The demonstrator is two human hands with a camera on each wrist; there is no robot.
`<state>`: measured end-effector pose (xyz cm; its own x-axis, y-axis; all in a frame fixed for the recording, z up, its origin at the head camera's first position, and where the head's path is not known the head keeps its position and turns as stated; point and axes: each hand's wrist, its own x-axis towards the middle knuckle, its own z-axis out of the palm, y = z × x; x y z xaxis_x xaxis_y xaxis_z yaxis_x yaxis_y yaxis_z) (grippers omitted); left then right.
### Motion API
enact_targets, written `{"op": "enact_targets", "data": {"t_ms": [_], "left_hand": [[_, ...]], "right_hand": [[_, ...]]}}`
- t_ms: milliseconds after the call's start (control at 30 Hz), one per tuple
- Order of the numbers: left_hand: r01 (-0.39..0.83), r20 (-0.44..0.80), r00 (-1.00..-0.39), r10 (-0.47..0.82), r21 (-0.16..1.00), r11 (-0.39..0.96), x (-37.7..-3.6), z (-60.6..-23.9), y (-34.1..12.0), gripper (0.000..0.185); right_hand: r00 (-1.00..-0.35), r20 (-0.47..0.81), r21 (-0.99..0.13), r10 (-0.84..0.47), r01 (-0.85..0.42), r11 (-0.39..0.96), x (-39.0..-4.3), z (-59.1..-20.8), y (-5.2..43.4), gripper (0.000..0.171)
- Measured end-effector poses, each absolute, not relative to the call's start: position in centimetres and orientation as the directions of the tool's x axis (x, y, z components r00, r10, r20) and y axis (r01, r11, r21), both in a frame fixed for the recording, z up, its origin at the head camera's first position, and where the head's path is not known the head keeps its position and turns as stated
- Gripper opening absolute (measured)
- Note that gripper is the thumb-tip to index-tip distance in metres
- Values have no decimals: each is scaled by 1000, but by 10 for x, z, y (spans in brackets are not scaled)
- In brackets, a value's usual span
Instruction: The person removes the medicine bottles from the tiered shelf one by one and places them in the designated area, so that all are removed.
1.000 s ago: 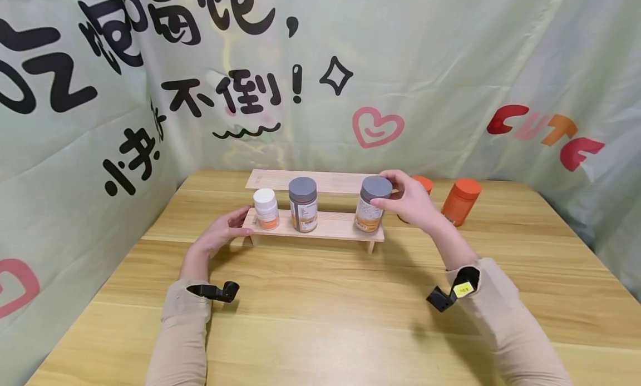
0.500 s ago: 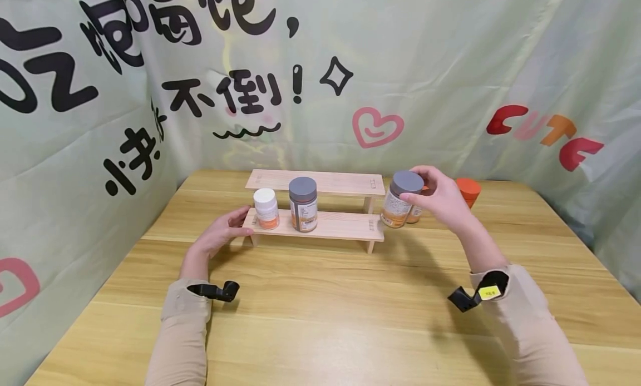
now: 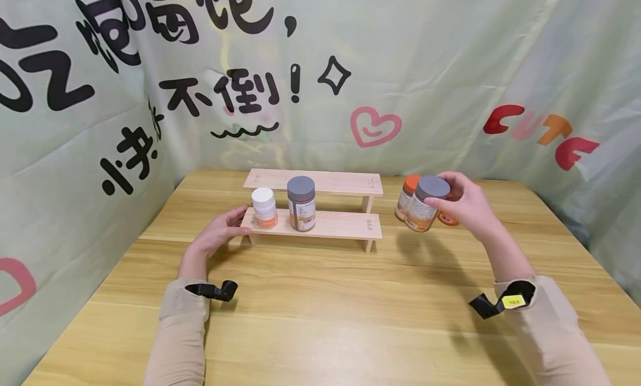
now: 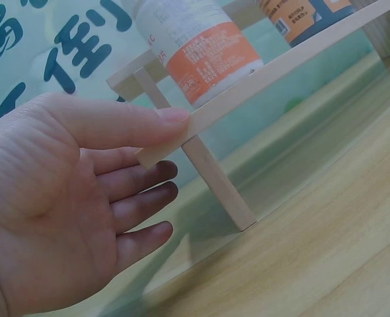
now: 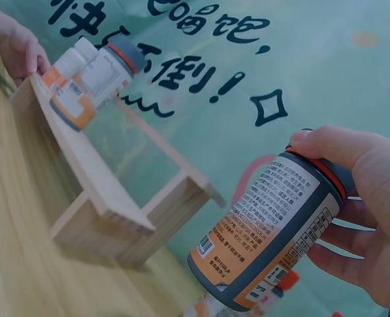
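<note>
Right hand (image 3: 468,202) clamped round a grey-lidded bottle (image 3: 423,205), tilted, held off the worktop (image 3: 320,297) just right of the wooden shelf (image 3: 312,224) (beside an orange-capped bottle (image 3: 405,194)). Left hand (image 3: 215,238), fingers straight, steadying the shelf end. Best righted before setting down, clear of neighbours.

A staged recording booth rather than a lived-in room: pale green printed cloth backdrops (image 3: 440,69) with cartoon lettering and hearts wall in a wooden worktop (image 3: 320,297) on three sides.
</note>
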<state>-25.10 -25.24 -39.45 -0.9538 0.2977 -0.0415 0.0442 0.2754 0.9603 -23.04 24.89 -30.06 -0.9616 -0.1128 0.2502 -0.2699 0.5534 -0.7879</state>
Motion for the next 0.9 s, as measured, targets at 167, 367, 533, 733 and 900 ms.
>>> {"op": "enact_targets", "data": {"t_ms": [167,367,533,733,900], "left_hand": [[48,-40,-954,299,958,284,-250,-393,-253,79],[49,-43,-955,292,953,300,-249,-393,-253,78],[49,-43,-954,297,954,296,-249,-393,-252,79],[67,-27,-952,306,954,292,-250,-393,-253,79],[68,-26,-950,311,954,290,-250,-394,-253,79]], "right_hand": [[-963,239,-773,-128,-268,575,-230,-312,254,57],[-968,210,-768,-139,-251,590,-230,-324,256,59],[-967,205,-754,-153,-256,605,-230,-334,256,59],[-965,205,-752,-163,-262,605,-230,-342,253,58],[-971,181,-760,-157,-239,605,-228,-345,251,61]]}}
